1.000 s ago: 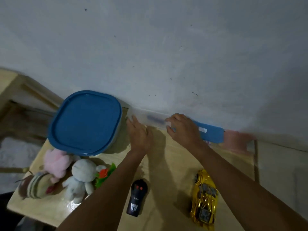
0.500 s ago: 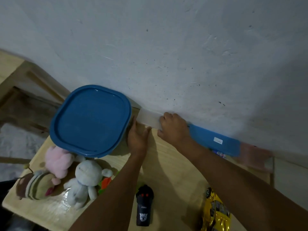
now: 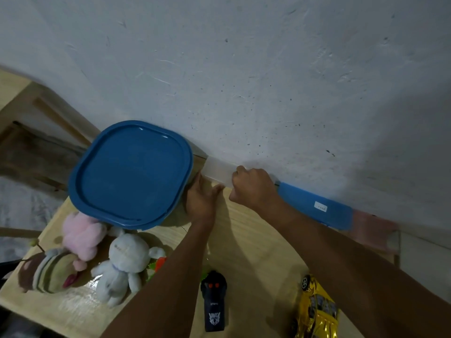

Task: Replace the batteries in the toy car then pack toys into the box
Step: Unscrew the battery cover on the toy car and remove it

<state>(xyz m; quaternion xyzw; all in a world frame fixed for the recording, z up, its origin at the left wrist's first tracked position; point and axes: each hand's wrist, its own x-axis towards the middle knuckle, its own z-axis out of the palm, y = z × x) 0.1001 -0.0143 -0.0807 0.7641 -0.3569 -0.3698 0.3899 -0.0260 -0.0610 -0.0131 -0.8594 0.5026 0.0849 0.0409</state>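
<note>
Two hard toys lie nearest on the pale wooden table (image 3: 256, 240): the shiny yellow plastic toy car (image 3: 317, 311) at the right, cut off by the lower edge, and the black handheld remote control (image 3: 214, 306) to its left. Nobody touches the car. Its long axis runs near to far, the far end tipped a little left with one wheel showing; nose or tail, I cannot tell. At the left sits the white plush rabbit (image 3: 124, 264) among other soft toys. Further on, the left hand (image 3: 201, 200) has slid over against the round-cornered box with the blue plastic lid (image 3: 130, 173), fingers straight and spread. The right hand (image 3: 253, 189) has crept left along the long flat case (image 3: 314, 206) at the wall, and its fingers now curl over the clear end. My read: batteries or a tool come first, so the car waits, with the lid on and nothing packed.
</note>
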